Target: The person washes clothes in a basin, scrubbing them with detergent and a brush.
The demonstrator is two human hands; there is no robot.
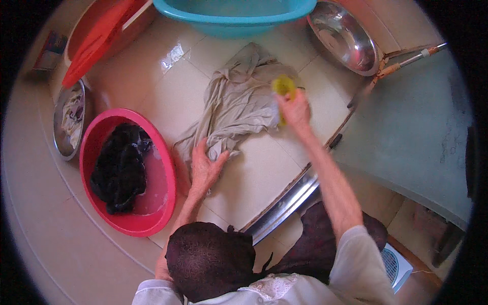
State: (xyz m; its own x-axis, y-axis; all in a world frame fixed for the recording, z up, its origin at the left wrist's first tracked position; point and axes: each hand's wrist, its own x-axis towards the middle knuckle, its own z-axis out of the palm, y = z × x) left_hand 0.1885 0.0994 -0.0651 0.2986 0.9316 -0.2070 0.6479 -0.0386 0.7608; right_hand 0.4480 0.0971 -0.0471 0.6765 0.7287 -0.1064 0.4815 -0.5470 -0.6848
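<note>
A wet, wrinkled beige-grey cloth garment (244, 99) lies spread on the tiled floor before me. My left hand (207, 164) grips a bunched fold at its near end, thumb and fingers around the fabric. At the garment's right side, my right hand (295, 108) is closed around a yellow scrubbing brush (283, 84), blurred by motion. Pale bristles seem to face the cloth, though the hand hides most of the brush.
Left stands a pink basin (171, 171) with dark wet cloth (120, 167) and sudsy water. Beyond it are a metal bowl (57, 133) and a red tub (68, 53). A turquoise basin (234, 21), a steel basin (343, 38) and a glass tabletop (404, 137) stand ahead and right.
</note>
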